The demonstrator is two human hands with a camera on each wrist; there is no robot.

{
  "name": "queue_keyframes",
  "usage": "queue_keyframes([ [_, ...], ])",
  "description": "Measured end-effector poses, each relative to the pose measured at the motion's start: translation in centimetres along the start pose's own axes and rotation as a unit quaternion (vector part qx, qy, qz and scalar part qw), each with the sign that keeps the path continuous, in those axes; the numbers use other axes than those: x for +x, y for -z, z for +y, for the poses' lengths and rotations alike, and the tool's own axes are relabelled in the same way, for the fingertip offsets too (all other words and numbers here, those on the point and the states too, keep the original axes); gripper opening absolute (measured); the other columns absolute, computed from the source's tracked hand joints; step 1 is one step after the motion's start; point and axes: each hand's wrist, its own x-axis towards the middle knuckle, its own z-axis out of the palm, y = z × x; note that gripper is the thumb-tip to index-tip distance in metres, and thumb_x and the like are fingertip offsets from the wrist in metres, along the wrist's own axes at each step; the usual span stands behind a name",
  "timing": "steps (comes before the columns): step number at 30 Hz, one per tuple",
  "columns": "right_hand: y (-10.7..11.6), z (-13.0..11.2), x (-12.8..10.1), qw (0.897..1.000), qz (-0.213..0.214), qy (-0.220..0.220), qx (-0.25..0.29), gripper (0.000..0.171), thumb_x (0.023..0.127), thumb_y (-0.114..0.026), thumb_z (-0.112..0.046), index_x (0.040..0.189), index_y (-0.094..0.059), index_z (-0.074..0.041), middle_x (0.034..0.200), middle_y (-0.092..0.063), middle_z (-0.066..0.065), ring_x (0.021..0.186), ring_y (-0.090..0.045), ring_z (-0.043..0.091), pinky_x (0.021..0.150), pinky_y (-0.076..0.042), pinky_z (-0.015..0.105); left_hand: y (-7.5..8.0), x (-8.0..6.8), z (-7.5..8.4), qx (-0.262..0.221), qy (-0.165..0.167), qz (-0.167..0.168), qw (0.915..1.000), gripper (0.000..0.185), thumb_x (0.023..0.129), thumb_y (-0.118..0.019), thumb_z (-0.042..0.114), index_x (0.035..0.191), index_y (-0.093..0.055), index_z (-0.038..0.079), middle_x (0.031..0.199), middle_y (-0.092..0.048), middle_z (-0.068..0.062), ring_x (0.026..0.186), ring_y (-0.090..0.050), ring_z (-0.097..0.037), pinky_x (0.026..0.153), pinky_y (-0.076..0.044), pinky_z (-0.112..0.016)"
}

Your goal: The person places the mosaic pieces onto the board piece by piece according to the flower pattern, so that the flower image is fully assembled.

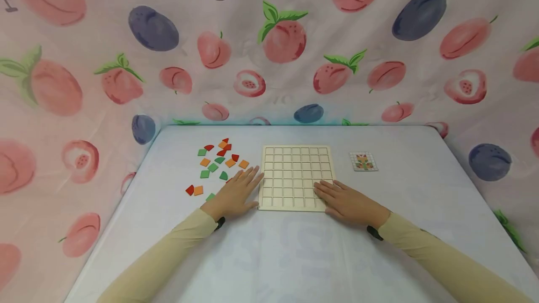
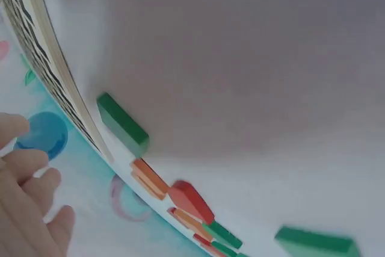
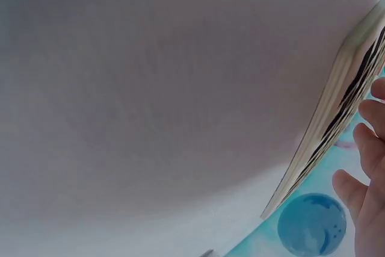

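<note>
A pale wooden grid board (image 1: 294, 177) with rows of square cells lies flat in the middle of the table. At its left edge is my left hand (image 1: 233, 194), fingers extended and fingertips right at the rim, palm down. My right hand (image 1: 347, 201) lies with straight fingers over the board's lower right corner. Neither hand grips anything. Left of the board, red, orange and green flat pieces are scattered, among them a green square (image 1: 204, 174), an orange square (image 1: 198, 191) and a red quarter-round piece (image 1: 190, 190). In the left wrist view a green piece (image 2: 122, 126) sits near the board's side (image 2: 63, 67).
A small pattern card (image 1: 364, 161) with a gridded flower-like picture lies right of the board. The table (image 1: 290, 256) has a white cover. Behind it hangs a fruit-printed cloth (image 1: 269, 88). Some pieces lie close beside or partly behind my left hand.
</note>
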Motion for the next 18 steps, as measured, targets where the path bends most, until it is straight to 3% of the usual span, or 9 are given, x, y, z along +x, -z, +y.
queue_keyframes([
  [3, -0.1, 0.1, 0.1, 1.000, -0.003, -0.001, 0.000, 0.055, 0.098, -0.047, -0.032, 0.143, -0.036, -0.002, 0.151, -0.035, 0.012, 0.139, -0.033, 0.030, 0.110, -0.032, 0.048, 0.4, 0.2, -0.6, 0.013, -0.022, -0.010, 0.9996, 0.078, 0.092, -0.051, 0.048, 0.152, -0.015, 0.013, 0.159, -0.012, -0.010, 0.147, -0.013, -0.025, 0.118, -0.016, -0.044],
  [7, -0.4, 0.3, 0.0, 1.000, -0.013, -0.009, 0.004, 0.054, 0.098, -0.045, -0.031, 0.144, -0.036, -0.002, 0.151, -0.034, 0.012, 0.139, -0.033, 0.030, 0.109, -0.032, 0.049, 1.3, 0.5, -1.9, -0.006, -0.036, -0.011, 0.9993, 0.077, 0.092, -0.053, 0.045, 0.152, -0.016, 0.014, 0.159, -0.014, -0.008, 0.147, -0.014, -0.025, 0.118, -0.017, -0.045],
  [18, -0.8, 0.5, -0.1, 1.000, -0.006, -0.009, 0.003, 0.054, 0.098, -0.047, -0.030, 0.143, -0.036, -0.002, 0.150, -0.035, 0.013, 0.138, -0.034, 0.031, 0.108, -0.032, 0.050, 3.5, 1.1, -6.6, -0.012, -0.073, 0.035, 0.9967, 0.075, 0.088, -0.063, 0.036, 0.148, -0.028, 0.007, 0.154, -0.028, -0.014, 0.143, -0.024, -0.030, 0.115, -0.022, -0.049],
])
